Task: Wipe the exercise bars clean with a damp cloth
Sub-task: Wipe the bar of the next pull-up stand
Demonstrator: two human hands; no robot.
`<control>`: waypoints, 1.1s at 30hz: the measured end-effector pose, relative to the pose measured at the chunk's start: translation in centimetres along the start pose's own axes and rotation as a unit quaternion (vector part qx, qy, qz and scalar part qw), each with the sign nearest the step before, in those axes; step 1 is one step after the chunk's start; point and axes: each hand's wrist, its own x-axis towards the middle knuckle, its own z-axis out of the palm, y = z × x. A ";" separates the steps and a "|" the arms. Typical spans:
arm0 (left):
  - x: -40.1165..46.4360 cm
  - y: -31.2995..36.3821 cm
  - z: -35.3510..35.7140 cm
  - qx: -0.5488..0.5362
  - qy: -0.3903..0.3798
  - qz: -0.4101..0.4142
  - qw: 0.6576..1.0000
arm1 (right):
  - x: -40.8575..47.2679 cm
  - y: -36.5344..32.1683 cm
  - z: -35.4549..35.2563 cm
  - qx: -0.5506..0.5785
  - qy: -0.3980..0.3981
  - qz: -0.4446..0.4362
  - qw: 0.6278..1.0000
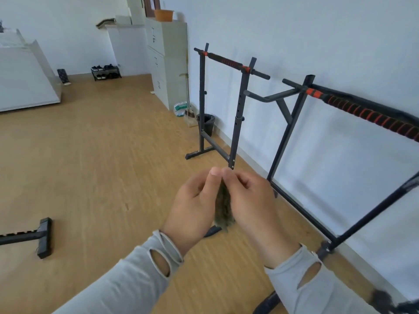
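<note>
Head view shows the left hand (195, 205) and right hand (251, 200) pinching a dark green cloth (223, 206) between them, hanging clear of the bars. Wiping seems not yet begun; next, carry it to the near striped bar (371, 115).

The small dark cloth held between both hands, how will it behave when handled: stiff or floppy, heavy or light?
Probably floppy: the cloth hangs limp below the fingertips of the left hand and right hand. Likely light, since a fingertip pinch carries it. It looks apt to bunch.
</note>
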 end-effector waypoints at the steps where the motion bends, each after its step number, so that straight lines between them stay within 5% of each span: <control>1: 0.8 0.1 0.2 -0.035 -0.031 -0.008 0.999 | 0.9 0.4 -0.5 0.008 -0.017 0.007 1.000; 5: 6.1 -0.6 0.9 -0.116 -0.050 -0.078 0.989 | 5.1 2.3 -2.9 0.027 -0.016 0.046 0.998; 8: 10.5 -1.9 1.6 -0.030 0.041 -0.077 0.996 | 8.9 3.9 -5.2 0.145 0.024 0.130 0.981; 10: 12.8 -2.8 2.2 -0.002 -0.012 -0.122 0.992 | 11.3 4.3 -7.0 0.260 0.016 0.170 0.950; 13: 15.5 -3.9 4.2 -0.121 -0.152 -0.196 0.961 | 14.0 4.5 -9.4 0.325 -0.006 0.179 0.929; 18: 19.7 -2.9 8.0 -0.156 -0.136 -0.092 0.974 | 16.2 6.1 -12.7 0.234 0.049 0.155 0.959; 21: 22.9 -1.8 9.5 -0.057 -0.232 -0.027 0.971 | 17.2 7.5 -14.7 0.151 0.072 0.117 0.979; 26: 28.6 0.1 12.4 0.098 -0.407 0.042 0.907 | 19.0 6.2 -17.7 0.037 -0.002 0.090 0.995; 29: 31.9 -0.3 13.9 -0.046 -0.404 -0.059 0.912 | 20.3 5.6 -18.5 0.106 0.115 0.084 0.984; 31: 33.7 -1.8 14.7 -0.165 -0.453 -0.149 0.863 | 21.2 5.6 -18.5 0.203 0.180 0.079 0.959; 33: 34.6 -3.0 15.9 -0.208 -0.509 -0.145 0.823 | 22.4 5.8 -18.2 0.256 0.223 0.085 0.937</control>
